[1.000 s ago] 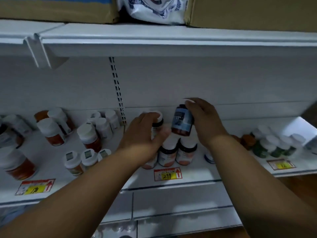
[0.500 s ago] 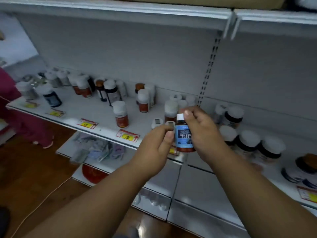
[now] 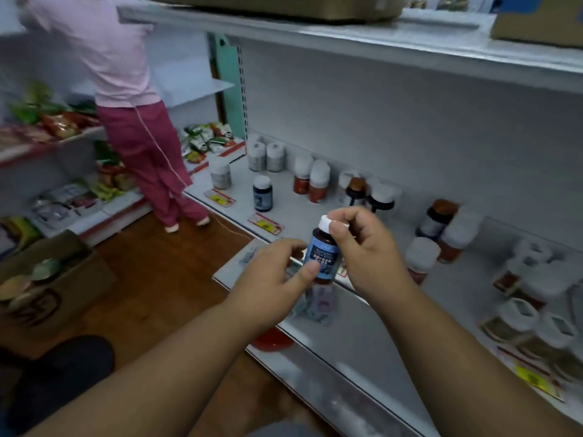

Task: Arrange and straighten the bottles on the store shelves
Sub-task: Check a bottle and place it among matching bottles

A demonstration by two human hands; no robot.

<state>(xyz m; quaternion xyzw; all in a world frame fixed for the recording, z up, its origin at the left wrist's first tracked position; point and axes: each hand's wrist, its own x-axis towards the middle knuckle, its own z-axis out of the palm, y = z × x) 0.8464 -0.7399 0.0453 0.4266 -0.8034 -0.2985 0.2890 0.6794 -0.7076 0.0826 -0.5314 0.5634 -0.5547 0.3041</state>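
A small brown bottle with a blue label and white cap (image 3: 322, 253) is held upright in front of the white shelf (image 3: 293, 212). My right hand (image 3: 366, 250) grips it at the cap and right side. My left hand (image 3: 271, 279) touches its lower left side with thumb and fingers. A matching blue-label bottle (image 3: 262, 193) stands alone further left on the shelf. Red-label bottles with white caps (image 3: 312, 182) and dark-capped ones (image 3: 356, 190) stand along the back. More bottles (image 3: 441, 234) crowd the shelf to the right, some lying tilted.
A person in pink (image 3: 132, 99) stands at the far left by snack shelves. A cardboard box (image 3: 47, 279) sits on the wooden floor at left. Yellow price tags (image 3: 265, 223) line the shelf edge. A lower shelf (image 3: 315, 310) holds packets. Boxes rest on the top shelf (image 3: 347, 36).
The view has swung left along the shelf, bringing the person in pink into sight. Both hands carried the blue-label bottle away from the cluster it came from, leftward along the shelf front.
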